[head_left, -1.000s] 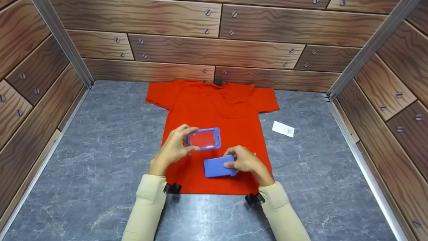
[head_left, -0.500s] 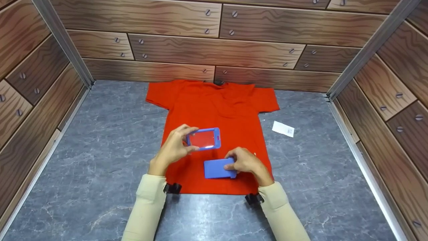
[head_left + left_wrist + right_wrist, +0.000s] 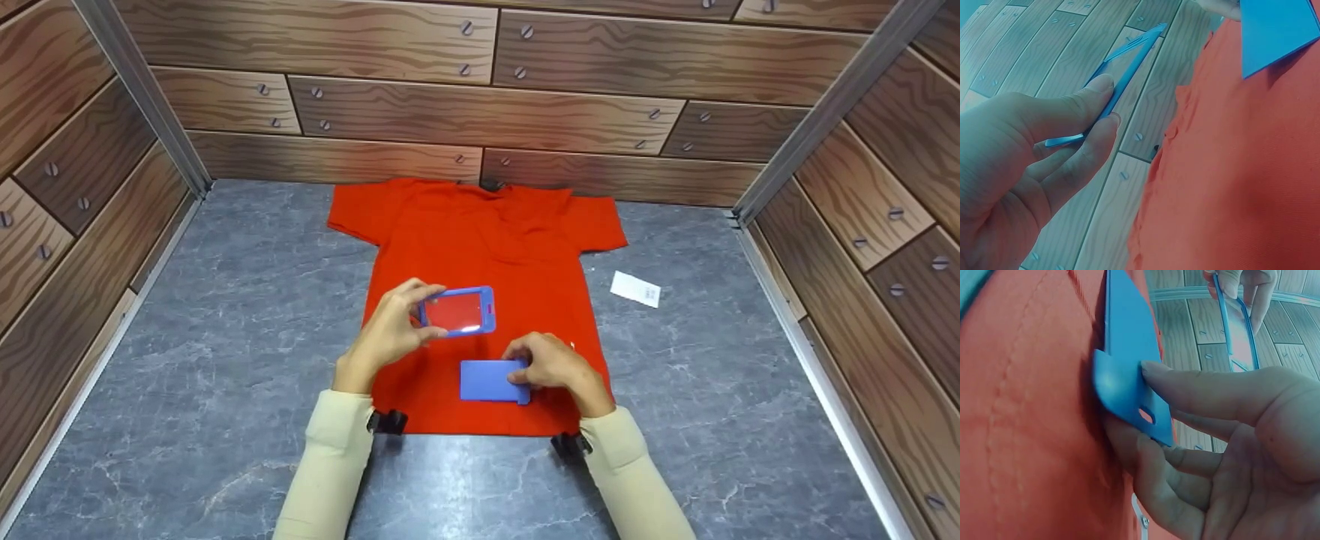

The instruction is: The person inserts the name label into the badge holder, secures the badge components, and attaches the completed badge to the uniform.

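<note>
My left hand (image 3: 394, 322) pinches a blue-framed card holder (image 3: 465, 310) with a clear window by its left end, raised above a red T-shirt (image 3: 480, 240). Seen edge-on in the left wrist view, the card holder (image 3: 1129, 79) sits between thumb and fingertips. Lower and to the right, my right hand (image 3: 555, 364) grips a flat blue plastic panel (image 3: 487, 380) by its right end. The right wrist view shows this panel (image 3: 1129, 349) with a slot and a flared lip near the thumb. Holder and panel are apart. Fingers hide part of each.
A small white paper slip (image 3: 635, 289) lies on the grey marbled surface (image 3: 247, 315), right of the shirt. Under the right hand, a pale strap with a metal snap (image 3: 1141, 517) partly shows. Wood-patterned walls (image 3: 480, 112) rise at the back and both sides.
My right hand has shifted slightly down toward the person, and the blue panel has turned from a slight slant to nearly level. The left hand and card holder have stayed put.
</note>
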`<state>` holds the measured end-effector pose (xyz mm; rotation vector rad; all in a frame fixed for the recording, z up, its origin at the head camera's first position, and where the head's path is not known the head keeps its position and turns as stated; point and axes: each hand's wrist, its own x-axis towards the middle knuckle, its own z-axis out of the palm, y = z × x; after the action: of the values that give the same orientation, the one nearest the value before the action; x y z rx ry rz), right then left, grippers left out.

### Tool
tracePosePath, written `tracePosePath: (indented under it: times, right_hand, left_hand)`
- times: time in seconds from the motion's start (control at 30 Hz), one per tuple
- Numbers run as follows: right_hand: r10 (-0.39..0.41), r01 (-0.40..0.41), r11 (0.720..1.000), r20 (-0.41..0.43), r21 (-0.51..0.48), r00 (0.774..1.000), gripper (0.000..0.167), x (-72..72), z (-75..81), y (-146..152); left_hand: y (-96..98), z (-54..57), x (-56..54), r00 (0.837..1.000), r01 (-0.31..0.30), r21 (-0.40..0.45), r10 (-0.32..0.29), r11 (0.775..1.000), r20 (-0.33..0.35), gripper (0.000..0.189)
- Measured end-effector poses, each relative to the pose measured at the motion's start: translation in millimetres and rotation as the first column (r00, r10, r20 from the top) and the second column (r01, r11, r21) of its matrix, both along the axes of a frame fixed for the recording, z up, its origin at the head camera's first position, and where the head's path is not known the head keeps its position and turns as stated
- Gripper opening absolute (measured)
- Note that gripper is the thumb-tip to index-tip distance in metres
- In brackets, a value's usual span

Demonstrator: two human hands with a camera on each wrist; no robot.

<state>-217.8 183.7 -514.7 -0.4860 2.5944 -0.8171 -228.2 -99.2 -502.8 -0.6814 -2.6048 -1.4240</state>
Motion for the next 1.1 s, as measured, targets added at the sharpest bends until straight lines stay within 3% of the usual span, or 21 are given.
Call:
tracePosePath:
  times: [0.53, 0.87, 1.1]
  right_hand:
    - [-0.001, 0.001, 0.999, 0.002, -0.041, 1.000, 0.023, 1.9, 1.9, 0.8]
    - [0.024, -0.020, 0.999, -0.111, 0.040, 0.994, 0.023, 1.4, 4.0, 1.8]
    - [0.028, -0.029, 1.000, -0.091, -0.009, 0.995, 0.018, 0.8, 8.6, 5.4]
  left_hand:
    - [-0.3, -1.3, -1.7, 1.000, -0.002, -0.001, 0.002, 1.000, -0.004, 0.057]
    - [-1.4, -1.5, -1.0, 1.000, 0.013, 0.012, -0.013, 1.000, 0.006, 0.057]
    - [-1.7, -1.1, -1.6, 1.000, 0.009, 0.003, -0.009, 1.000, -0.010, 0.057]
